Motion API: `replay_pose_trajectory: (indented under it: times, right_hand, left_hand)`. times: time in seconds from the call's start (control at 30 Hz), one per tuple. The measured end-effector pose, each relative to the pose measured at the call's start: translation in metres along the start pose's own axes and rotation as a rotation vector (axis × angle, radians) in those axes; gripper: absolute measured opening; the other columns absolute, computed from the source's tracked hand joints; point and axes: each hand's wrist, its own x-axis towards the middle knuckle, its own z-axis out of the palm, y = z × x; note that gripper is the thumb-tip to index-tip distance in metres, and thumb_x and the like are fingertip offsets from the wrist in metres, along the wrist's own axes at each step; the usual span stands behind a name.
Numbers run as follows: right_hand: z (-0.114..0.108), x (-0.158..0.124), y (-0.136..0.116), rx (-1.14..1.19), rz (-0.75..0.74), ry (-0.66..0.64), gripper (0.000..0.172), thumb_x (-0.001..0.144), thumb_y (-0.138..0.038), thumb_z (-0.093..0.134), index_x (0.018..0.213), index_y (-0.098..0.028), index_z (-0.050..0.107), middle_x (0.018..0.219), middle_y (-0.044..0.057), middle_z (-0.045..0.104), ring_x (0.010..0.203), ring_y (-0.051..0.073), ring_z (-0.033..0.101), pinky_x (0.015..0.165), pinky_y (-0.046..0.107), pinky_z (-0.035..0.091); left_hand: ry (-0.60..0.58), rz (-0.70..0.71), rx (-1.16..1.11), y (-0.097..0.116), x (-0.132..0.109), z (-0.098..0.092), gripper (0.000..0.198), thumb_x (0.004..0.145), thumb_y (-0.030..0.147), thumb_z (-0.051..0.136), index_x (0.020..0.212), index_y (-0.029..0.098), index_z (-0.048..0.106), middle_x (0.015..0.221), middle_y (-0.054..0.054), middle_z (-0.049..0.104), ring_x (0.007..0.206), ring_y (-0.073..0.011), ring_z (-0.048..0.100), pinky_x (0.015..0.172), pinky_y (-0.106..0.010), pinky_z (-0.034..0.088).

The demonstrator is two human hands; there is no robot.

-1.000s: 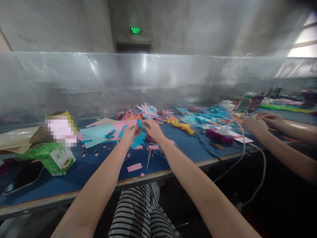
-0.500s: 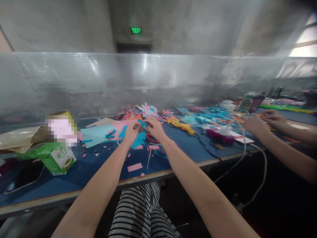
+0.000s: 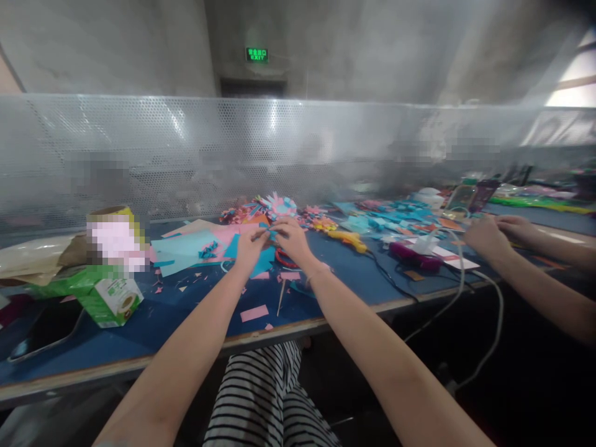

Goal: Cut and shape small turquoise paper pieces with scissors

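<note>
Above the blue table, my left hand [image 3: 252, 244] and my right hand [image 3: 290, 239] meet at the fingertips. Both pinch a small piece of blue paper [image 3: 272, 235], mostly covered by the fingers. Beneath them lies a sheet of blue paper [image 3: 263, 262], with a red ring-shaped thing [image 3: 286, 259] by my right hand. To the left, small curled blue paper pieces [image 3: 208, 249] rest on a light blue sheet [image 3: 179, 256]. Behind my hands is a heap of fringed paper flowers [image 3: 278, 206] in pink, white and blue.
A yellow glue gun [image 3: 348, 239] with a black cord lies right of my hands. Farther right are a purple object [image 3: 414, 256], a white cable [image 3: 460, 279] and a co-worker's hands [image 3: 491, 239]. A green box [image 3: 114, 298] and a phone [image 3: 49, 329] lie left. Pink scraps [image 3: 254, 313] and a stick [image 3: 281, 298] are near the edge.
My left fingers have straightened and moved closer to my right fingertips, covering more of the blue paper. The co-worker's hands have shifted slightly.
</note>
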Motion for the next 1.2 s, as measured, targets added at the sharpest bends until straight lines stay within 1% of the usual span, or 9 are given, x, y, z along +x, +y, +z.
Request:
replay_pose_trajectory:
  times: [0.13,0.4,0.5,0.57,0.67,0.73,0.93,1.07,1.2]
  right_hand:
    - [0.002,0.0,0.005,0.034,0.05,-0.054,0.016,0.068,-0.014,0.05,0.074,-0.019,0.064,0.09,0.005,0.053,0.09,0.016,0.051,0.078,0.03,0.044]
    - [0.006,0.001,0.013,0.176,0.143,-0.05,0.009,0.063,-0.022,0.054,0.068,-0.017,0.059,0.083,0.004,0.055,0.083,0.015,0.052,0.073,0.03,0.044]
    - [0.006,0.001,0.015,0.232,0.25,-0.066,0.011,0.061,-0.024,0.055,0.069,-0.017,0.056,0.077,0.003,0.056,0.077,0.015,0.053,0.068,0.029,0.044]
    - [0.007,0.0,0.013,0.346,0.357,-0.064,0.015,0.062,-0.025,0.053,0.074,-0.018,0.054,0.074,0.001,0.056,0.073,0.014,0.053,0.064,0.027,0.044]
    - [0.006,0.0,0.007,0.503,0.42,-0.038,0.022,0.063,-0.028,0.054,0.083,-0.019,0.052,0.082,0.001,0.057,0.074,0.013,0.055,0.065,0.026,0.045]
    - [0.005,0.001,0.002,0.492,0.405,-0.043,0.024,0.062,-0.03,0.057,0.083,-0.019,0.054,0.083,0.002,0.059,0.075,0.012,0.055,0.066,0.026,0.045]
    - [0.0,0.004,-0.01,0.336,0.449,-0.048,0.013,0.063,-0.029,0.058,0.066,-0.017,0.058,0.062,0.0,0.058,0.06,0.012,0.053,0.058,0.026,0.043]
    - [0.0,0.004,-0.008,0.347,0.52,-0.021,0.013,0.063,-0.03,0.057,0.063,-0.016,0.057,0.055,-0.001,0.055,0.053,0.011,0.05,0.052,0.024,0.04]
    - [0.004,0.001,0.001,0.418,0.55,-0.054,0.017,0.063,-0.033,0.057,0.061,-0.015,0.056,0.051,-0.002,0.053,0.049,0.009,0.047,0.049,0.023,0.039]
  left_hand:
    - [0.061,0.025,0.032,-0.008,0.007,-0.006,0.023,0.056,0.032,0.069,0.072,0.015,0.067,0.059,0.0,0.061,0.058,-0.0122,0.055,0.059,-0.026,0.045]
    - [0.091,0.022,0.009,-0.008,0.009,-0.006,0.02,0.052,0.029,0.071,0.067,0.016,0.068,0.065,-0.001,0.064,0.066,-0.0132,0.057,0.068,-0.027,0.044]
    - [0.091,0.013,0.002,-0.009,0.011,-0.008,0.022,0.052,0.031,0.071,0.068,0.016,0.068,0.062,0.0,0.063,0.062,-0.012,0.055,0.066,-0.026,0.045]
    - [0.09,0.009,-0.001,-0.009,0.012,-0.009,0.024,0.052,0.032,0.071,0.069,0.016,0.068,0.059,0.001,0.061,0.058,-0.0109,0.054,0.064,-0.026,0.045]
    - [0.081,0.011,0.0,-0.009,0.013,-0.01,0.025,0.051,0.034,0.071,0.069,0.016,0.067,0.058,0.001,0.06,0.056,-0.0106,0.053,0.061,-0.025,0.045]
    - [0.07,0.006,0.004,-0.008,0.012,-0.01,0.026,0.051,0.034,0.071,0.068,0.016,0.067,0.058,0.001,0.061,0.056,-0.0108,0.054,0.061,-0.025,0.045]
    - [0.066,-0.027,-0.035,-0.003,0.007,-0.005,0.026,0.048,0.033,0.073,0.065,0.015,0.065,0.057,0.001,0.06,0.057,-0.0109,0.055,0.063,-0.027,0.048]
    - [0.041,-0.046,-0.06,-0.002,0.007,-0.004,0.027,0.045,0.027,0.075,0.067,0.014,0.064,0.061,0.0,0.062,0.059,-0.0118,0.057,0.066,-0.029,0.049]
    - [0.045,-0.07,-0.029,-0.007,0.01,-0.007,0.027,0.045,0.02,0.075,0.068,0.013,0.063,0.062,-0.001,0.062,0.058,-0.0124,0.058,0.068,-0.031,0.049]
